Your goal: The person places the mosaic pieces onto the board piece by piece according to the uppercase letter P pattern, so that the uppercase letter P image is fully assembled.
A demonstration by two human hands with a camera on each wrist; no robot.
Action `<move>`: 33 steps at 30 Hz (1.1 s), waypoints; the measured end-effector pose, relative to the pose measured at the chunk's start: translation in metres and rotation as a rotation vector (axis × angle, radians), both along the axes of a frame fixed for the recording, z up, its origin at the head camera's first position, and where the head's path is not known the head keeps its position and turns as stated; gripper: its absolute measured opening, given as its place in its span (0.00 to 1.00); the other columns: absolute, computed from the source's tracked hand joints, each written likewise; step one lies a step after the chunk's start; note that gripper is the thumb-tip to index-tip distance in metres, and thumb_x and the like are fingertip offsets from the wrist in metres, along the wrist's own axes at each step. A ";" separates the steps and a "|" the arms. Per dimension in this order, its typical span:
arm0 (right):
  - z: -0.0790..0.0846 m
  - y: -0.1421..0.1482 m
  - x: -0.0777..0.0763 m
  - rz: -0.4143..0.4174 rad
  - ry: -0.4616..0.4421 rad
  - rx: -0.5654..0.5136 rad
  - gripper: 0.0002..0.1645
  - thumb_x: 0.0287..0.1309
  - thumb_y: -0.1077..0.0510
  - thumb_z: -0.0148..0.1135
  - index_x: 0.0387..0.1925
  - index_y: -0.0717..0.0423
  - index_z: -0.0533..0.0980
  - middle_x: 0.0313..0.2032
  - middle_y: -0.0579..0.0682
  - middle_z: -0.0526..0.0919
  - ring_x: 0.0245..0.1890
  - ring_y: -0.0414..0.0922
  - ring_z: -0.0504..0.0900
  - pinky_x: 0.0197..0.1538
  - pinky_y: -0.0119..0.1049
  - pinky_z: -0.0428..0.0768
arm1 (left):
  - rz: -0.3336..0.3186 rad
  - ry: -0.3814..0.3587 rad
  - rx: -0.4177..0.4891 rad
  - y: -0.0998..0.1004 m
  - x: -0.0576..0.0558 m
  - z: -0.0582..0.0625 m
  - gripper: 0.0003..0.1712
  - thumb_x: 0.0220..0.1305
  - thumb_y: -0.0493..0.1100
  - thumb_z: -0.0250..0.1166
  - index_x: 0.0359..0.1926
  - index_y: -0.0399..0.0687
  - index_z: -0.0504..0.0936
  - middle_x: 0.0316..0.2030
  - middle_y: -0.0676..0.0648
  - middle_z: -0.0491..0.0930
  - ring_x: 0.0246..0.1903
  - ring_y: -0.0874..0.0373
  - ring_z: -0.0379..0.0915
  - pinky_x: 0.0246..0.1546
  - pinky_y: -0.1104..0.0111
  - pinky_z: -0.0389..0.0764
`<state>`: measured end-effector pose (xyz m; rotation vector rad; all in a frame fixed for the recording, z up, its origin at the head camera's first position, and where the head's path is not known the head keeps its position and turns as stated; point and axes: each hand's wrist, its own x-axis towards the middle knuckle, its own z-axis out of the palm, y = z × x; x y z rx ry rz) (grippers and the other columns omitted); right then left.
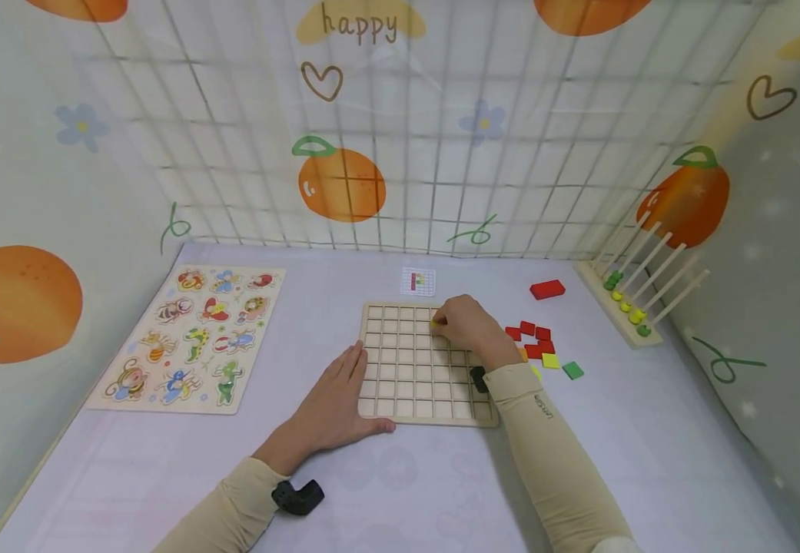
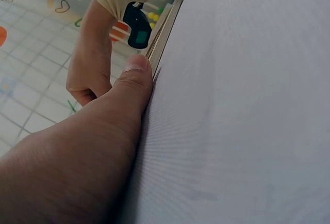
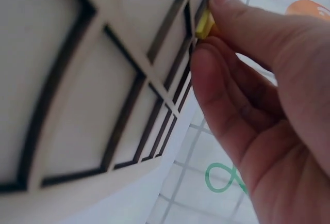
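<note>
A wooden grid board with square cells lies in the middle of the table. My right hand is over its far right part and pinches a small yellow square tile between thumb and fingers, right at the grid in the right wrist view. My left hand lies along the board's near left corner, fingertips at the left edge and thumb against the front edge, fingers straight. Right of the board lie loose red tiles, a yellow tile and a green tile; the right arm partly hides others.
Behind the board lies a small pattern card. A wooden picture puzzle with animal pieces is on the left. At the back right are a red block and a peg rack with green and yellow beads. A printed curtain surrounds the table.
</note>
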<state>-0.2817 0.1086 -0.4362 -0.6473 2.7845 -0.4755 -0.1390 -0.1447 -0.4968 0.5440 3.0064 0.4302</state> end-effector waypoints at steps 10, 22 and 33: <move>-0.002 0.012 0.002 -0.048 -0.007 -0.079 0.20 0.64 0.50 0.70 0.53 0.57 0.85 0.52 0.53 0.88 0.53 0.49 0.83 0.54 0.44 0.82 | -0.002 0.005 -0.001 0.001 -0.001 0.000 0.79 0.49 0.89 0.55 0.81 0.35 0.42 0.82 0.38 0.39 0.81 0.44 0.40 0.79 0.54 0.55; 0.011 0.069 0.018 -0.128 0.037 -0.179 0.24 0.63 0.55 0.71 0.58 0.61 0.82 0.41 0.53 0.81 0.43 0.49 0.76 0.47 0.41 0.78 | 0.001 0.020 0.002 0.000 -0.001 -0.002 0.79 0.49 0.88 0.56 0.81 0.35 0.44 0.82 0.38 0.41 0.81 0.44 0.41 0.79 0.53 0.56; 0.003 0.141 0.040 -0.215 -0.036 -0.202 0.16 0.62 0.56 0.71 0.51 0.56 0.86 0.33 0.48 0.80 0.32 0.44 0.76 0.34 0.34 0.76 | 0.011 0.017 0.020 0.002 -0.001 -0.005 0.79 0.49 0.88 0.56 0.81 0.36 0.43 0.82 0.39 0.39 0.82 0.45 0.40 0.79 0.53 0.55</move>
